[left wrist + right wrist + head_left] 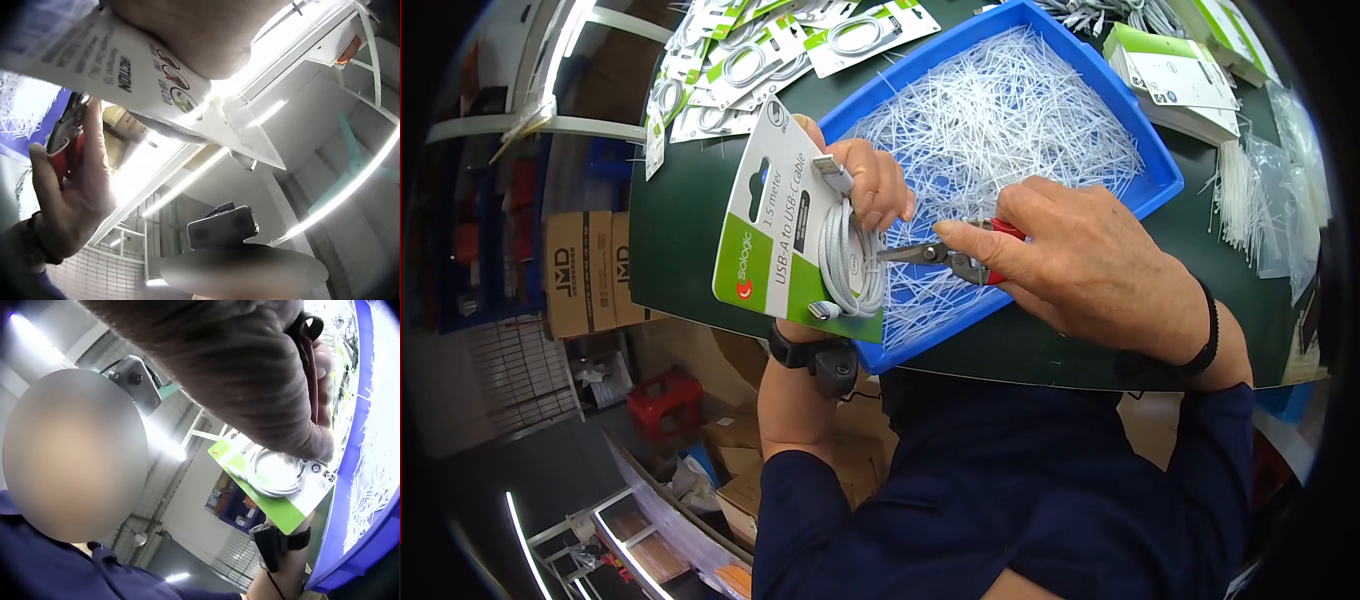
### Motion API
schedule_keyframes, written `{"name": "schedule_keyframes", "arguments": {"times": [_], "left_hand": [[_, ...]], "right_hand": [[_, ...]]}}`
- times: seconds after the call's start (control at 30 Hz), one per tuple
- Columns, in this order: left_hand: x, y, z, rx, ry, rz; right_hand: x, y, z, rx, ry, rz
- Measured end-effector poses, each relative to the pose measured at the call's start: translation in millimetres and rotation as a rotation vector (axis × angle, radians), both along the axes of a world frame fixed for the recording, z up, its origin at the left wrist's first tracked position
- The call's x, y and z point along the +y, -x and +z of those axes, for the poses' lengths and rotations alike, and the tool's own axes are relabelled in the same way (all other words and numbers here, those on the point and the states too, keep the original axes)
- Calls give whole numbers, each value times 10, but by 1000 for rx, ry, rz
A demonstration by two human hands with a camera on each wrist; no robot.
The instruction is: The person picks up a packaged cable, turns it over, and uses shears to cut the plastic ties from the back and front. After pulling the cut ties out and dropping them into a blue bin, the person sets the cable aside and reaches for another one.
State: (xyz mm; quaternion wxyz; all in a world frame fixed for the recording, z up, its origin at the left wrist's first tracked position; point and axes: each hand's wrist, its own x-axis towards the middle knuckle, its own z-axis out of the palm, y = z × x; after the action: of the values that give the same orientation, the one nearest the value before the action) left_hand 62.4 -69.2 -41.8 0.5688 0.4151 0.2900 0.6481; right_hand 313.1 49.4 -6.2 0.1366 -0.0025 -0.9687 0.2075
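My left hand (870, 180) grips a white and green cable card (780, 200) by its far edge, over the near left of a blue tray. A coiled white USB cable (832, 262) sits on the card, its USB-A plug up and its USB-C plug near the bottom. In my right hand (1090, 265) are red-handled wire cutters (935, 252), tips right at the coil's right side. The right wrist view shows the card (275, 515) and coil from another side. From the left wrist, the card's printed back (125, 69) and the cutters (65, 131) show.
White plastic strips (1010, 100) fill the blue tray (1165, 185). Carded cables (745, 65) pile up at the back left of the dark green table (685, 285). At right stand a stack of cards (1180, 85), a bundle of white ties (1235, 205) and clear plastic bags (1295, 180).
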Motion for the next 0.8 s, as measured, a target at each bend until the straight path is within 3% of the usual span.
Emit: {"name": "schedule_keyframes", "arguments": {"times": [0.1, 0.2, 0.33, 0.47, 0.6, 0.7, 0.77, 0.8], "left_hand": [[19, -23, -14, -63, -14, -34], [27, -144, 34, -173, -23, 187], [98, -271, 77, -242, -36, 247], [141, -471, 130, -317, 54, 278], [189, -514, -87, -445, 50, 209], [231, -583, -385, -563, -11, 121], [252, -648, -472, -623, -45, 75], [239, -719, -374, -604, 60, 151]], "right_hand": [[48, -13, 9, -5, 0, 16], [94, 4, 27, 8, 50, 42], [57, 62, 0, -64, 189, -50], [34, 141, -81, 89, 317, -26], [12, 161, -83, 3, 527, -32], [-20, 210, -216, 305, 587, -22], [-35, 234, -241, 286, 601, -28], [-40, 244, -248, 281, 627, -33]]}}
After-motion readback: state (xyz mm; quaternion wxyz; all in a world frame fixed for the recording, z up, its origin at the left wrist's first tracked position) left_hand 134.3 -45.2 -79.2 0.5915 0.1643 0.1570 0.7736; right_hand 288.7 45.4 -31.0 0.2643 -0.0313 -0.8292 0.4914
